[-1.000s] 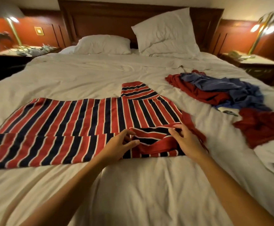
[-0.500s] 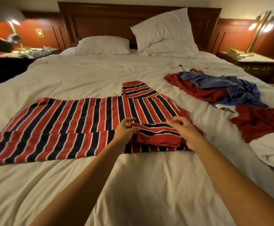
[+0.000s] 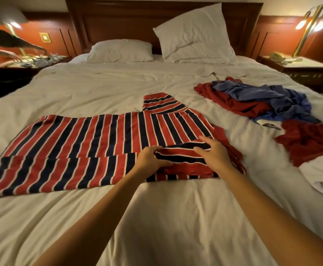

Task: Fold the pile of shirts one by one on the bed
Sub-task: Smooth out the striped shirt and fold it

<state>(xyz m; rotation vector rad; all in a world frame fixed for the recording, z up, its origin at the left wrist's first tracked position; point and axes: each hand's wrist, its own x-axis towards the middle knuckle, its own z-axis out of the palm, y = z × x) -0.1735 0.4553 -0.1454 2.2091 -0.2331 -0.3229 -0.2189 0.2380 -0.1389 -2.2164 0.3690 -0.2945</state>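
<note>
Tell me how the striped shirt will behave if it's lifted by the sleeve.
Probably floppy: the striped shirt lies flat and creases where both hands, left hand and right hand, pinch its sleeve. Likely light, since fingertips alone hold the fold. It would likely drape and unfold, not keep its shape.

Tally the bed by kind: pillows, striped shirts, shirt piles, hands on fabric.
Pillows: 2
Striped shirt: 1
Unfolded pile: 1; garment count cannot be told
Hands on the shirt, left hand, right hand: 2
Total: 6
</note>
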